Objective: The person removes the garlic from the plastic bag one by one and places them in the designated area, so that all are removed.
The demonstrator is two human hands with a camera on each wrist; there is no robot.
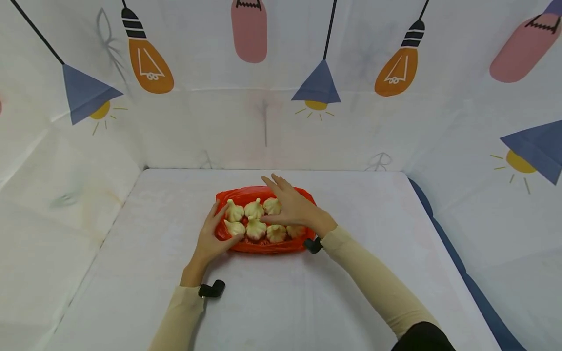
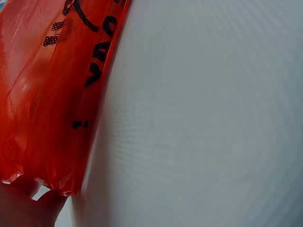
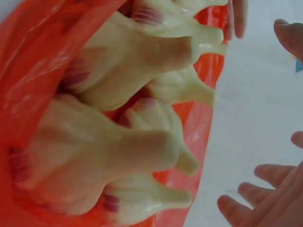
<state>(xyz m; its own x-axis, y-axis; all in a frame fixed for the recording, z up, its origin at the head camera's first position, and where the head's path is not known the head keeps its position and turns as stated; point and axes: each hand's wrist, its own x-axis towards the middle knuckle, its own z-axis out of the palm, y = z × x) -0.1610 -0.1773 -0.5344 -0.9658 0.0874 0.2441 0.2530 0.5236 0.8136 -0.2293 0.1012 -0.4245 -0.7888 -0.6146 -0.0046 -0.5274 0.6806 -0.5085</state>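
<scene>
A red plastic bag (image 1: 268, 247) lies on the table, folded open at the top. Several pale garlic bulbs (image 1: 256, 229) sit inside in two rows, stems up, some with purple patches. At the bag's left end is my left hand (image 1: 210, 243), its fingers extended along the side and the thumb over the near-left rim. My right hand (image 1: 298, 207) hovers above the bag's right part, fingers and thumb spread, hiding some bulbs. The right wrist view shows nothing between those fingers (image 3: 258, 194). Black lettering marks the bag's side (image 2: 52, 94) in the left wrist view.
The white tabletop (image 1: 263, 302) extends around the bag. White sheets (image 1: 210, 126) printed with lamps and bulbs hang behind and at both sides. Dark blue material (image 1: 439, 239) shows along the right table edge. A small black device (image 1: 212, 288) is on each wrist.
</scene>
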